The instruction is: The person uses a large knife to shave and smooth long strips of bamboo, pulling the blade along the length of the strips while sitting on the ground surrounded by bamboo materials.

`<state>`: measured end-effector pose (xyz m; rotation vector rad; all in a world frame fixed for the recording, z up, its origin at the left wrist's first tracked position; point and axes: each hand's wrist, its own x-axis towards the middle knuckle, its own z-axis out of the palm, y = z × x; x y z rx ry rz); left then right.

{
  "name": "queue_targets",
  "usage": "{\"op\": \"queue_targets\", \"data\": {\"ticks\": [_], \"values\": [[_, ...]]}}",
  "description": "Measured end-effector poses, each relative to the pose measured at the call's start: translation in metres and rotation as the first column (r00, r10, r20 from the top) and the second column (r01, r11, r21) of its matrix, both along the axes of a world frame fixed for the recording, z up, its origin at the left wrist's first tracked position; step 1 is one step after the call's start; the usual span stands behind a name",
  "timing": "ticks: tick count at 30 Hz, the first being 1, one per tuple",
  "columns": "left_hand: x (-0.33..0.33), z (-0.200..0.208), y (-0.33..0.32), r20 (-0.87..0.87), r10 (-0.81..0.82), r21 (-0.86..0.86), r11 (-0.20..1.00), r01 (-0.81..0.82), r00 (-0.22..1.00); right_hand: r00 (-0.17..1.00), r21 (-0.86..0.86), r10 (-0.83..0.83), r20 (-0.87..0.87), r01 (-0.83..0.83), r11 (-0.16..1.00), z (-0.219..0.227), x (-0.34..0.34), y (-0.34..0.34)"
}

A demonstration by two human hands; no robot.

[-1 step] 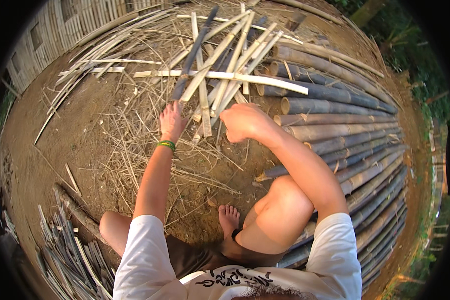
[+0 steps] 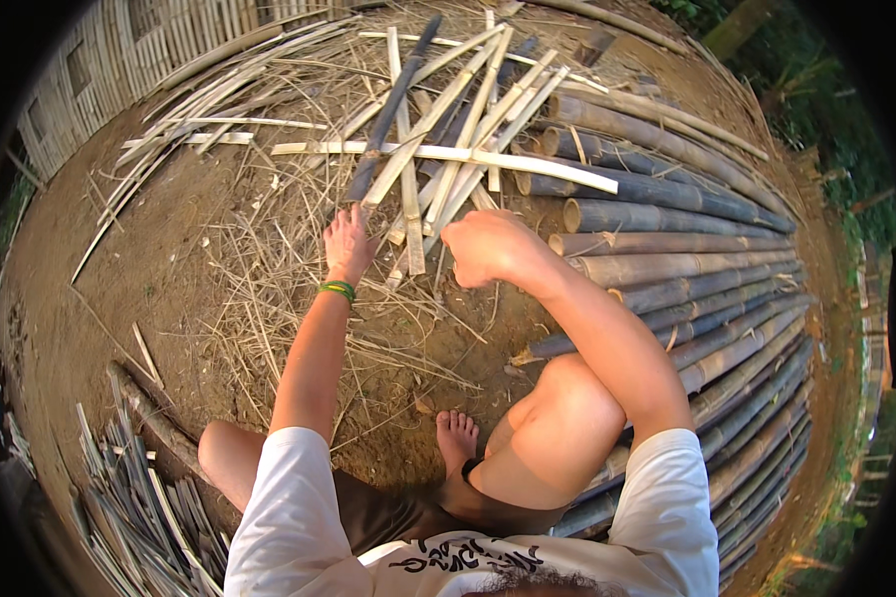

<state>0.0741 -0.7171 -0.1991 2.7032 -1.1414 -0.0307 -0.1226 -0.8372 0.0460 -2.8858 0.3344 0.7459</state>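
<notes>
My left hand [image 2: 348, 247], with a green and yellow band on its wrist, reaches forward with fingers stretched and apart. Its fingertips are by the near end of a dark bamboo piece [image 2: 392, 117]; whether they touch it I cannot tell. To its right my right hand [image 2: 481, 249] is closed, knuckles up, and whatever it may hold is hidden beneath it. Pale split bamboo strips [image 2: 438, 119] lie crisscrossed just beyond both hands. One long pale strip [image 2: 548, 167] runs crosswise over the heap.
Round bamboo poles [image 2: 687, 251] lie side by side along the right. Thin shavings [image 2: 259, 289] litter the dirt around my left forearm. More long strips [image 2: 184, 104] lie at the far left, before a slatted bamboo wall [image 2: 100, 65]. A bundle of dark strips [image 2: 144, 488] sits at the near left.
</notes>
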Motion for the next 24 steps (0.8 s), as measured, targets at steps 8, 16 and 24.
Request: {"op": "queue_targets", "data": {"ticks": [8,16,24], "values": [[-0.013,-0.016,-0.017,0.070,0.108,0.013,0.994,-0.109,0.992,0.999,-0.026,0.027,0.030,-0.027,0.999,-0.006,0.001,-0.003],[-0.040,-0.016,-0.024,0.048,-0.031,-0.047,0.998,0.034,0.998,0.998,-0.052,0.019,0.055,-0.016,0.999,-0.011,0.001,-0.006],[-0.058,0.008,-0.021,-0.810,-0.092,-0.409,0.795,-0.448,0.579,1.000,-0.089,0.024,-0.019,-0.025,0.996,-0.005,0.003,0.002]]}}
